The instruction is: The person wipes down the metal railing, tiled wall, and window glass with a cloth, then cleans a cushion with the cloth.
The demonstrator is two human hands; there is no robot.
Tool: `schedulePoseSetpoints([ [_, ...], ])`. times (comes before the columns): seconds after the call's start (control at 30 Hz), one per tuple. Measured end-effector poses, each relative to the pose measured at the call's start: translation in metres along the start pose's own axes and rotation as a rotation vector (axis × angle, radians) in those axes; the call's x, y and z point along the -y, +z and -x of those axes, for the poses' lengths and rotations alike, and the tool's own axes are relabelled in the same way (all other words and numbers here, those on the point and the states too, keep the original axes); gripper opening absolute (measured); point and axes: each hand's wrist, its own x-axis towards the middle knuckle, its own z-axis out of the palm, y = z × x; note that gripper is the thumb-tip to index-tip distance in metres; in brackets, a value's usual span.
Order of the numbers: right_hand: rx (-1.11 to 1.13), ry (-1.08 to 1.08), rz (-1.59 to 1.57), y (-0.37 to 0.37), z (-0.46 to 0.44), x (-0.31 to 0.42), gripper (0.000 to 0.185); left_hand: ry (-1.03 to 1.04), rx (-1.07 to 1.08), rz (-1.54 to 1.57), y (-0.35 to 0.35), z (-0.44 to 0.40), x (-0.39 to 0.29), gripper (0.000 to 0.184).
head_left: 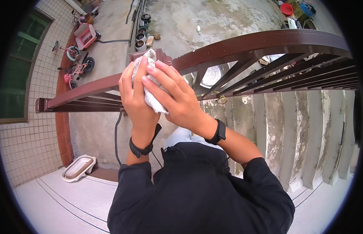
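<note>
A white cloth (155, 102) is bunched between my two hands, above the dark red railing (220, 48) at its post (162, 58). My left hand (134, 87) wraps round the cloth from the left, fingers pointing up and away from me. From the right, my right hand (175, 93) presses on the cloth, its fingertips close to my left fingers. Part of the cloth sticks up past the fingertips and a corner hangs below. Both wrists wear black bands. The contact between cloth and post is mostly hidden by my hands.
Concrete steps (271, 132) lie at the right below the railing. Pots (141, 37), a pink bike (78, 70) and a pink bin (86, 36) stand at the upper left. A round basin (211, 75) shows behind the bars. An oval tray (79, 168) lies at lower left.
</note>
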Motion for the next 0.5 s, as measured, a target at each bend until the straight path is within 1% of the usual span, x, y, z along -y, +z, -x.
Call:
schedulePoseSetpoints([
  [0.03, 0.067, 0.029, 0.033, 0.01, -0.005, -0.004, 0.059, -0.025, -0.002, -0.039, 0.004, 0.0, 0.012, 0.045],
  [0.1, 0.135, 0.021, 0.053, 0.025, -0.013, -0.009, 0.058, -0.123, 0.0, 0.082, 0.004, 0.003, 0.03, 0.045],
  [0.17, 0.183, 0.036, 0.081, 0.03, -0.02, -0.005, 0.055, -0.119, 0.034, 0.119, 0.0, -0.002, 0.041, 0.045],
  [0.3, 0.231, 0.068, 0.033, 0.028, -0.045, -0.022, 0.062, -0.201, 0.151, 0.188, 0.0, -0.025, 0.051, 0.045],
  [0.33, 0.236, 0.076, 0.02, 0.025, -0.051, -0.028, 0.067, -0.184, 0.18, 0.184, 0.005, -0.033, 0.055, 0.046],
  [0.47, 0.298, 0.233, 0.065, 0.013, -0.059, -0.036, 0.069, -0.235, 0.365, 0.286, 0.017, -0.059, 0.061, 0.045],
  [0.5, 0.313, 0.256, 0.095, 0.009, -0.055, -0.035, 0.069, -0.175, 0.373, 0.251, 0.018, -0.059, 0.06, 0.046],
])
